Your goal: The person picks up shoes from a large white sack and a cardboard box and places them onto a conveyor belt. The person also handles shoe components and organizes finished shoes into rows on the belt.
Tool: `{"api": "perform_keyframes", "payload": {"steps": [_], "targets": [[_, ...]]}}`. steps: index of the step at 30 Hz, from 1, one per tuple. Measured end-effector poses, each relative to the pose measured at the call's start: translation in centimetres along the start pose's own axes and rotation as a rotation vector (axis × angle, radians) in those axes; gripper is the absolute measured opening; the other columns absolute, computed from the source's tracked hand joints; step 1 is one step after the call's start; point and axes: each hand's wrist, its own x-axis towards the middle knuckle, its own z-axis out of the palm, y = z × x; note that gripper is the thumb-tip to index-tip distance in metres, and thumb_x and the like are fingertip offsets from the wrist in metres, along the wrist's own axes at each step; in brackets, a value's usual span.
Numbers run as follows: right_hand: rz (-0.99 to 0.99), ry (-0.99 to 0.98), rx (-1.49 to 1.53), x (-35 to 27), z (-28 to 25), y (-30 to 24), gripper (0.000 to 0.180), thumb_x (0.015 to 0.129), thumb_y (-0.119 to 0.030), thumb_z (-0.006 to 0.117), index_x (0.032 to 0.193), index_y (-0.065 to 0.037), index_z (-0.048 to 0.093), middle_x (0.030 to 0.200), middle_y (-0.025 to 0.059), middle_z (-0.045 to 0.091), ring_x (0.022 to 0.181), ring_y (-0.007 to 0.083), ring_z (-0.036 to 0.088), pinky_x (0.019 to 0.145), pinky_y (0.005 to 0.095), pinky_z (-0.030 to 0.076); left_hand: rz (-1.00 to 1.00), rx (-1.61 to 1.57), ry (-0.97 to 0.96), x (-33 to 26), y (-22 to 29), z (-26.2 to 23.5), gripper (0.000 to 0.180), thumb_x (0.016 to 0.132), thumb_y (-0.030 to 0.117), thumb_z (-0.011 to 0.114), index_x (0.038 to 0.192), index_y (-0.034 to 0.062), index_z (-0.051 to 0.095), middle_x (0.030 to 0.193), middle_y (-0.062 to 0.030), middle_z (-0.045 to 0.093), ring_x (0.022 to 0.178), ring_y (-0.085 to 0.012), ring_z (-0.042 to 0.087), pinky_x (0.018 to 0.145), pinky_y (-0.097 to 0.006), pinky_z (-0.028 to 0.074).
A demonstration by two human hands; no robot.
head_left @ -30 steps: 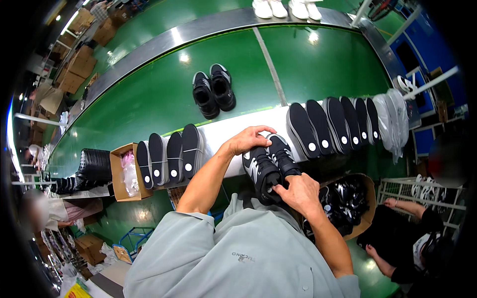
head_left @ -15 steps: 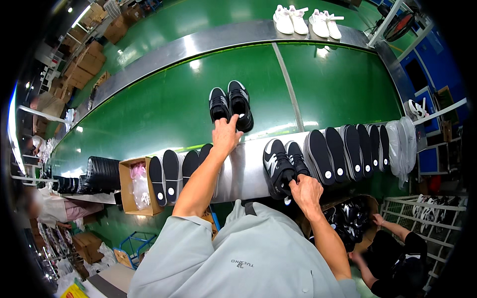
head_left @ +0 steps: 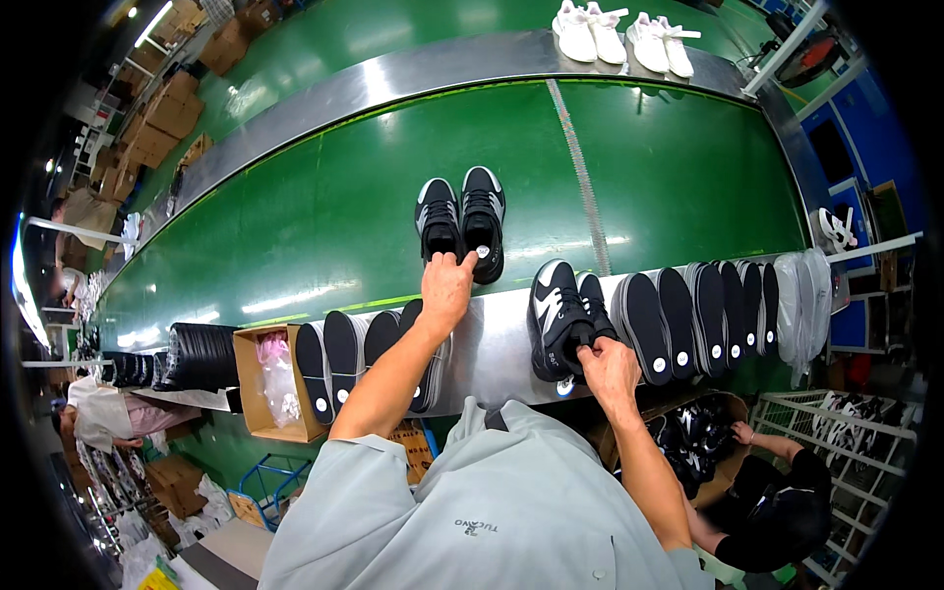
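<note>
A pair of black sneakers with grey-white toes stands on the green belt, toes pointing away: a left sneaker (head_left: 437, 221) and a right sneaker (head_left: 483, 221). My left hand (head_left: 447, 293) is closed at the left one's heel, one finger reaching toward the right one's heel. A second pair, with white side patches, rests on the metal ledge nearer me. Its left sneaker (head_left: 556, 315) partly covers its right sneaker (head_left: 592, 300). My right hand (head_left: 612, 376) is closed at the heel opening of this pair, fingertips partly hidden against the dark shoe.
Black insoles (head_left: 677, 320) with round white stickers line the ledge right; more insoles (head_left: 342, 349) stand left. Beside those is a cardboard box (head_left: 261, 413) holding plastic bags. White sneakers (head_left: 588, 34) sit on the far rail. At lower right, another person (head_left: 782, 506) reaches into a shoe-filled box.
The right sneaker on the belt now points straighter ahead, beside its mate. My left hand has shifted from between the two heels toward the left one. My right hand remains at the nearer pair.
</note>
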Motion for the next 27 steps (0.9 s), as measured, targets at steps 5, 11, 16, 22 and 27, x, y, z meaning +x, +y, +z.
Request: {"api": "perform_keyframes", "payload": {"steps": [5, 11, 16, 22, 27], "targets": [[0.023, -0.016, -0.048, 0.2, 0.8, -0.6, 0.032, 0.079, -0.033, 0.065, 0.081, -0.002, 0.069, 0.078, 0.0229, 0.067, 0.079, 0.0435, 0.065, 0.073, 0.0502, 0.05, -0.061, -0.073, -0.012, -0.3, 0.4, -1.3, 0.041, 0.076, 0.013, 0.074, 0.117, 0.0165, 0.065, 0.084, -0.0135, 0.06, 0.084, -0.032, 0.057, 0.072, -0.043, 0.049], [0.006, -0.028, -0.098, 0.7, 0.6, -1.6, 0.031, 0.078, -0.033, 0.066, 0.081, -0.002, 0.069, 0.078, 0.0223, 0.068, 0.08, 0.0436, 0.065, 0.073, 0.05, 0.05, -0.237, -0.248, -0.44, 3.3, -1.7, -3.1, 0.035, 0.079, 0.031, 0.075, 0.109, 0.0136, 0.069, 0.09, -0.0187, 0.07, 0.091, -0.0376, 0.067, 0.081, -0.046, 0.053], [-0.019, 0.006, -0.1, 2.0, -0.6, -2.7, 0.032, 0.078, -0.035, 0.064, 0.08, -0.003, 0.069, 0.078, 0.0225, 0.067, 0.079, 0.0437, 0.065, 0.072, 0.0503, 0.05, -0.167, -0.151, -0.331, 5.5, -2.2, -4.5, 0.031, 0.08, 0.031, 0.074, 0.101, 0.0087, 0.072, 0.086, -0.0181, 0.069, 0.087, -0.0371, 0.066, 0.079, -0.046, 0.053], [-0.125, 0.12, -0.205, 9.7, -1.7, -6.4, 0.034, 0.08, -0.034, 0.06, 0.08, -0.002, 0.069, 0.079, 0.0249, 0.067, 0.079, 0.0434, 0.066, 0.074, 0.051, 0.052, -0.128, -0.068, -0.219, 4.5, -1.7, -3.8, 0.026, 0.078, 0.025, 0.075, 0.098, 0.0092, 0.071, 0.084, -0.0162, 0.066, 0.083, -0.0345, 0.063, 0.074, -0.044, 0.052], [-0.227, 0.224, -0.25, 14.8, 0.7, -8.0, 0.032, 0.081, -0.029, 0.059, 0.077, 0.001, 0.07, 0.08, 0.0237, 0.069, 0.08, 0.0412, 0.068, 0.074, 0.0501, 0.052, -0.121, -0.054, -0.216, 2.2, 0.3, -1.5, 0.028, 0.074, 0.021, 0.077, 0.099, 0.0112, 0.072, 0.086, -0.0147, 0.065, 0.085, -0.0331, 0.061, 0.072, -0.045, 0.051]]}}
